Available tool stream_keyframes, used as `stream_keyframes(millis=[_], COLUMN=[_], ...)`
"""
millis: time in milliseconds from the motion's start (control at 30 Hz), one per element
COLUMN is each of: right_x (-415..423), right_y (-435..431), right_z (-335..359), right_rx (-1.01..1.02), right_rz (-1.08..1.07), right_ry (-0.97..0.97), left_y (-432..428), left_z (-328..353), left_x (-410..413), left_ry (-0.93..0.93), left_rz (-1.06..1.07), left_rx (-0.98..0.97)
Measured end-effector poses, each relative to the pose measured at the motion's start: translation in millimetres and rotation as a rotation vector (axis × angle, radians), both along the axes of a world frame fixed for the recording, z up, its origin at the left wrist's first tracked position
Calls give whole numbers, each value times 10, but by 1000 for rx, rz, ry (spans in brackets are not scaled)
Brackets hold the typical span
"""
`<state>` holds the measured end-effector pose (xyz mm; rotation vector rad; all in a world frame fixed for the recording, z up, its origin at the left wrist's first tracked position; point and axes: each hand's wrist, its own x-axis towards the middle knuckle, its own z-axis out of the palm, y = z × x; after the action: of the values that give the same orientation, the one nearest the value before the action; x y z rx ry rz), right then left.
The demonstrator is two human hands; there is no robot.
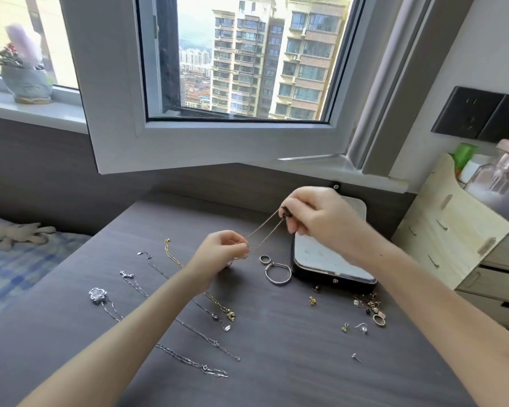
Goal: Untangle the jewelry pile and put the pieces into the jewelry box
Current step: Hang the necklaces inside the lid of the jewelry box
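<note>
A thin rose-coloured chain [263, 230] is stretched in two strands above the grey table [276, 348]. My left hand [221, 254] pinches its lower end. My right hand [321, 218] pinches its upper end with a dark pendant, above the jewelry box [329, 259], which is black with a pale inside. Several silver necklaces [200, 333] and a gold chain [177, 261] lie laid out on the left. Two silver rings [277, 273] lie beside the box. Several small earrings [370, 306] lie scattered at the right.
A wooden drawer organiser [459, 230] with bottles stands at the right. An open window sash [218, 136] hangs over the back of the table. A bed with a checked cover [18, 259] lies to the left.
</note>
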<state>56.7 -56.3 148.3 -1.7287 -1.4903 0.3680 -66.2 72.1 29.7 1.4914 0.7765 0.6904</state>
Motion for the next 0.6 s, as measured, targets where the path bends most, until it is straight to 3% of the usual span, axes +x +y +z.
stream_keyframes(millis=[100,333,433,600], right_x=[121,445,419,287], right_y=[-251,-828,-971,-1062], right_z=[87,-400,-746,-1081], right_rx=[-36,-338,-476,-592], right_rz=[-44,-162,-218,-292], right_ry=[245,508,534,337], left_y=[42,17,-79,-345], left_z=[-19,207,323,524], left_x=[-25,-10,73,196], left_ry=[-216,-465,-269,152], left_rz=[16,77,59,-120], left_rx=[-332,-694,-542,1])
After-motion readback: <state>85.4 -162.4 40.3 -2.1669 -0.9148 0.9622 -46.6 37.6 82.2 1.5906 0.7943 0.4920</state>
